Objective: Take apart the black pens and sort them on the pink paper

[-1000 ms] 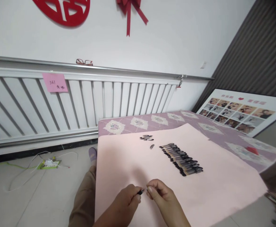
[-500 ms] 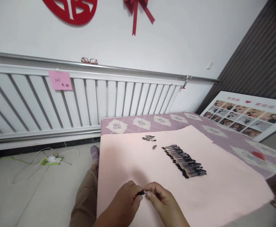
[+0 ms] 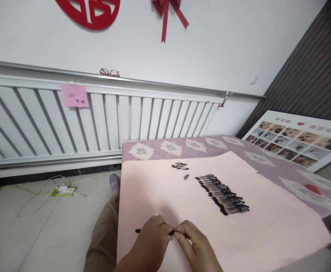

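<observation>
My left hand [image 3: 153, 238] is closed around a dark pen [image 3: 171, 232], whose other black end sticks out at the left of the fist. The fingertips of my right hand [image 3: 194, 241] pinch together at the pen's right end; they hide the very tip. Both hands are over the pink sheet [image 3: 253, 241], near its front edge. Beyond them to the right lies a slanting row of black-ended pens [image 3: 222, 194], side by side. A small group of short dark pieces [image 3: 179, 166] rests farther back, and a single small dark piece [image 3: 186, 176] lies beside it.
The sheet covers a purple patterned cloth [image 3: 193, 144]. A white radiator [image 3: 151, 117] runs behind, with glasses [image 3: 109, 72] on its pipe. A photo board [image 3: 295, 141] leans at the right. On the floor at left is a power strip [image 3: 63, 190] with cables.
My left hand has turned slightly, and the pen's left end now shows beyond it. My fingers remain together at the right end. The view has shifted a little.
</observation>
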A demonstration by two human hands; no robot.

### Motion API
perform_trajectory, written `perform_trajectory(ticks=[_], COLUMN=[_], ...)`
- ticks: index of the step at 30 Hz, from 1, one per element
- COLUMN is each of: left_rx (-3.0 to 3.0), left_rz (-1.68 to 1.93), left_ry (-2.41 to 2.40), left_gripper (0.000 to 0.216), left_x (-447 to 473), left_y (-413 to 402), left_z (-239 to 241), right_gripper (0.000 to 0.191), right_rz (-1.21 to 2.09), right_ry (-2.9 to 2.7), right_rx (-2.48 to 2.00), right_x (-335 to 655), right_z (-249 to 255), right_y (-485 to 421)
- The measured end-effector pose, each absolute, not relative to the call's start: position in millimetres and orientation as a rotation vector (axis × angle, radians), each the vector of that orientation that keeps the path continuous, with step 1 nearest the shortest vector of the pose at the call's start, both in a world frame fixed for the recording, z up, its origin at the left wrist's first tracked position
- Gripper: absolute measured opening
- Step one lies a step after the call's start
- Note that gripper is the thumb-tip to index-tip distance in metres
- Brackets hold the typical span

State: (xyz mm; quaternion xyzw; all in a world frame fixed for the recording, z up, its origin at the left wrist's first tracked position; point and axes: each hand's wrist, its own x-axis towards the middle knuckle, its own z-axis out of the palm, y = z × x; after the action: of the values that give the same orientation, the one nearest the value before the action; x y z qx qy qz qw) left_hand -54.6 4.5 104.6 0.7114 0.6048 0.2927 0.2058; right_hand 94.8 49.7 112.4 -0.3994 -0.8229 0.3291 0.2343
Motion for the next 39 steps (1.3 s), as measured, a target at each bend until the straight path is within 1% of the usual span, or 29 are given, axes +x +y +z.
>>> perform_trajectory(ticks=[5, 8, 12, 14, 17, 19, 23, 25, 30, 35, 39], left_rx=[2.080, 2.093, 2.061, 2.033, 1.994, 1.939, 1.786, 1.763, 1.809, 1.952, 2.097], left_rz=[0.830, 0.836, 0.804, 0.782, 0.749, 0.774, 0.875, 0.886, 0.851, 0.760, 0.697], left_ry=[1.719, 1.710, 1.688, 1.701, 1.715, 1.711, 1.685, 1.662, 1.641, 1.638, 1.674], left_gripper=[0.017, 0.017, 0.018, 0.015, 0.018, 0.022, 0.048, 0.057, 0.060, 0.057, 0.059], left_x=[-51.5, -50.0, -52.3, -54.9, -58.1, -59.1, -60.3, -61.1, -61.7, -60.4, -62.0], left_y=[7.0, 7.5, 7.8, 7.8, 7.1, 6.1, 4.2, 4.0, 6.3, 12.4, 15.8], left_z=[88.8, 85.2, 90.3, 94.7, 100.1, 101.2, 97.4, 94.7, 88.0, 81.4, 85.4], right_gripper=[0.027, 0.034, 0.038, 0.033, 0.018, 0.018, 0.016, 0.015, 0.018, 0.019, 0.021], right_rz=[0.626, 0.579, 0.770, 0.907, 1.094, 1.169, 1.136, 1.120, 1.068, 0.995, 1.124], right_ry=[-2.364, -2.347, -2.217, -2.116, -1.970, -1.924, -1.957, -2.000, -2.088, -2.080, -1.922], right_rx=[-1.140, -1.197, -1.244, -1.222, -1.171, -1.144, -1.098, -1.053, -1.087, -1.152, -1.182], right_x=[92.0, 90.4, 89.9, 90.0, 89.2, 87.7, 84.2, 82.8, 81.0, 78.9, 77.0], right_z=[104.2, 101.0, 105.6, 108.2, 107.5, 105.1, 103.5, 104.8, 105.2, 98.1, 86.5], right_y=[48.9, 46.9, 42.9, 42.4, 44.0, 45.4, 46.6, 47.0, 49.3, 50.1, 50.8])
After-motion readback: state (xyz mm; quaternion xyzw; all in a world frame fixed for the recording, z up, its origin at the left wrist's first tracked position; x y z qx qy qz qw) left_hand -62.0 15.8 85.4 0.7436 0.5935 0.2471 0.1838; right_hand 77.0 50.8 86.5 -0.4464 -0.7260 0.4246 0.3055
